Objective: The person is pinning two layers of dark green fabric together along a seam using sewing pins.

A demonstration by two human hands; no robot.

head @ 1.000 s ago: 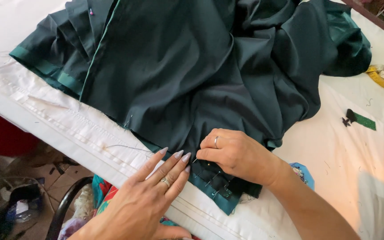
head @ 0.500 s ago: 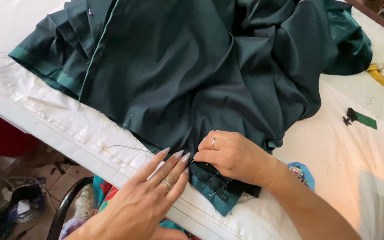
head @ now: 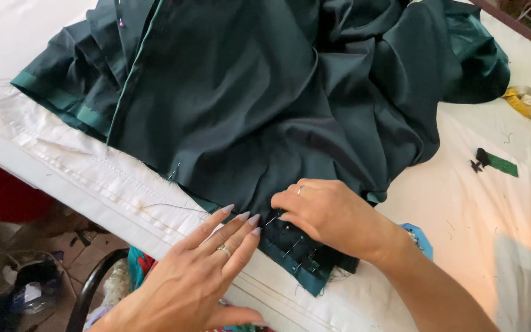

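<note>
Broadly, a white cloth-covered work table (head: 462, 184) filled the view, and across it sprawled a large, rumpled dark green fabric garment (head: 265, 104), its folded hem with a lighter teal band lying toward the table's left edge. A long strip of white stitched fabric (head: 87, 169) ran along the near edge of the table, partly under the green cloth. The person's right hand (head: 330, 215) rested knuckles-up on the lower corner of the garment, fingers curled together and pinching at the cloth beside a row of silver pins; whether a pin sat between the fingertips I could not tell. The left hand (head: 207, 270) lay flat beside it, fingers straight and close together, its long pale nails touching the edge of the green cloth, a ring on one finger, holding nothing. Off to the right, well apart from the hands, a coiled yellow measuring tape (head: 530, 101) lay on the table, and nearer, a small green fabric scrap (head: 499, 163). A pink-headed pin (head: 121, 24) stuck in the garment's upper fold.
</note>
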